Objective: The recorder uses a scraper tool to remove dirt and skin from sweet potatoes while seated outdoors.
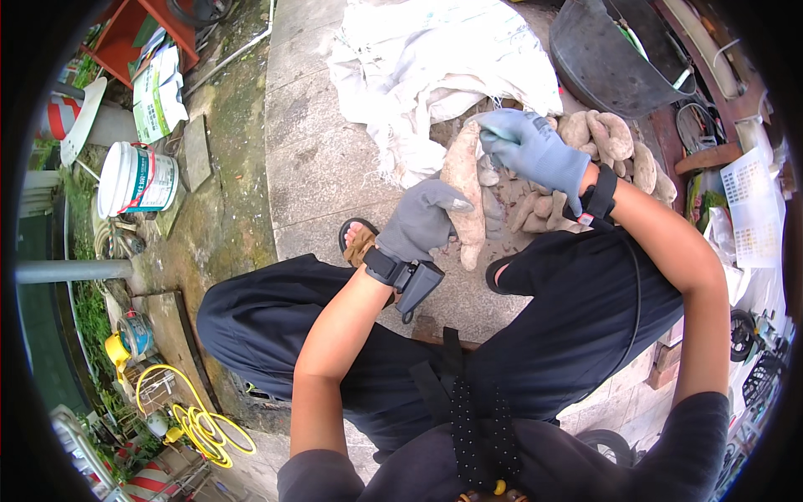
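Note:
A long, slightly curved pale root tuber [464, 188], like a sweet potato with soil on its skin, is held upright in the picture between my hands. My left hand [414, 219], in a grey work glove, grips its lower half with the thumb across the front and grey fingers showing behind. At the upper end, the fingers of my right hand [533, 147] close on the tip; that glove is blue-grey. Beneath and beyond my right wrist lies a heap of similar tubers [602, 135], partly hidden by the arm. A white woven sack [439, 63] lies crumpled just past both hands.
A black tub [608, 63] stands at the far right, near a white perforated plastic basket [753, 207]. To the left are a white lidded bucket [141, 179] with a red handle, a coiled yellow hose [207, 433] and a red-orange container [125, 37]. Sandalled feet flank the stone paving [313, 169].

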### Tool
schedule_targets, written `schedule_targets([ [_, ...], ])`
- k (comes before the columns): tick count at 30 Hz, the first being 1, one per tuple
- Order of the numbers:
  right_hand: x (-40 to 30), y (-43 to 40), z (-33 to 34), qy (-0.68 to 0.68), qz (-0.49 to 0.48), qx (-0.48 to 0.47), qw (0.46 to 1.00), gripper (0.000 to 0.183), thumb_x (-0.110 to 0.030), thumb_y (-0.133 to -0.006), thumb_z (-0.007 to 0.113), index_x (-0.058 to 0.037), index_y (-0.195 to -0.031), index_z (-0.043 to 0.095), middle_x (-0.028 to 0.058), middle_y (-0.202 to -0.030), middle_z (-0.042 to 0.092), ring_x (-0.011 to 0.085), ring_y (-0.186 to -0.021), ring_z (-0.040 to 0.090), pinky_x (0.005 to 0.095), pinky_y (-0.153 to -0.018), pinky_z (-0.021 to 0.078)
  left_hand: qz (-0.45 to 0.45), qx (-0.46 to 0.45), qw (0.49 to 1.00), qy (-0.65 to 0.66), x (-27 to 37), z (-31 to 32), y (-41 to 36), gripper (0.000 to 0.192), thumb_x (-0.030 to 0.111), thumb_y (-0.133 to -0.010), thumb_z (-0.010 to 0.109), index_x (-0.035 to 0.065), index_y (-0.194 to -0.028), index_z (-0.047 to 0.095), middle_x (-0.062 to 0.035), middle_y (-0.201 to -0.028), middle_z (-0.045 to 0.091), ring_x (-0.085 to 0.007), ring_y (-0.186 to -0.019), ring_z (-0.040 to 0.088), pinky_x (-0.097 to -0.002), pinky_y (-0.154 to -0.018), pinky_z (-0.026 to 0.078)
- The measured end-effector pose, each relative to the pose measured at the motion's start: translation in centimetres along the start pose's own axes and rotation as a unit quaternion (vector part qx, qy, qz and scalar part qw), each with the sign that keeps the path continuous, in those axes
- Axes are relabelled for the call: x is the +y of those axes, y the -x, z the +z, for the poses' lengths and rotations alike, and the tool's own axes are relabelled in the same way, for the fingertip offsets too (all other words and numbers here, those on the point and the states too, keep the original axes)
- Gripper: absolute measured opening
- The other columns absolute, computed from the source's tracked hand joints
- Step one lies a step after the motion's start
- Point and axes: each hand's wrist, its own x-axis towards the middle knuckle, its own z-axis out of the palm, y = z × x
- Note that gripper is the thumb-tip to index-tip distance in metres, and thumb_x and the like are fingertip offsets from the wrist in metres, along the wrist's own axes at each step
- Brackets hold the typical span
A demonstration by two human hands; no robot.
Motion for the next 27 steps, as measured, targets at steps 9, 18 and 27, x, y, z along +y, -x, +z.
schedule_targets([
  [9,-2.7,-0.2,-1.5,-0.379,0.186,-0.028,0.906,0.027,-0.017,-0.087,0.05,0.001,-0.106,0.054,0.0028,-0.08,0.057,0.0086,-0.066,0.057,0.0214,-0.062,0.0471,0.014,-0.011,0.998,0.053,0.8,2.7,0.0,0.059,0.009,-0.063,0.049,-0.0026,-0.12,0.037,-0.0217,-0.098,0.051,-0.0359,-0.087,0.054,-0.0497,-0.077,0.045],
  [18,-2.1,0.0,-0.5,-0.324,0.159,0.011,0.933,0.02,-0.006,-0.082,0.049,0.004,-0.098,0.055,0.0055,-0.079,0.058,0.0106,-0.067,0.058,0.0234,-0.063,0.0498,-0.004,-0.097,0.98,0.173,0.2,2.6,-0.1,0.058,0.002,-0.067,0.046,-0.0027,-0.123,0.032,-0.0193,-0.105,0.05,-0.0333,-0.091,0.055,-0.0468,-0.079,0.048],
  [27,-1.5,0.1,-0.9,-0.556,0.175,-0.019,0.812,0.024,-0.013,-0.086,0.049,0.0049,-0.1,0.056,0.0086,-0.083,0.06,0.0129,-0.063,0.058,0.0235,-0.062,0.0497,-0.021,-0.095,0.979,0.18,0.6,2.0,-0.2,0.066,0.006,-0.063,0.045,0.0014,-0.127,0.029,-0.0201,-0.108,0.048,-0.0372,-0.09,0.053,-0.0526,-0.076,0.045],
])
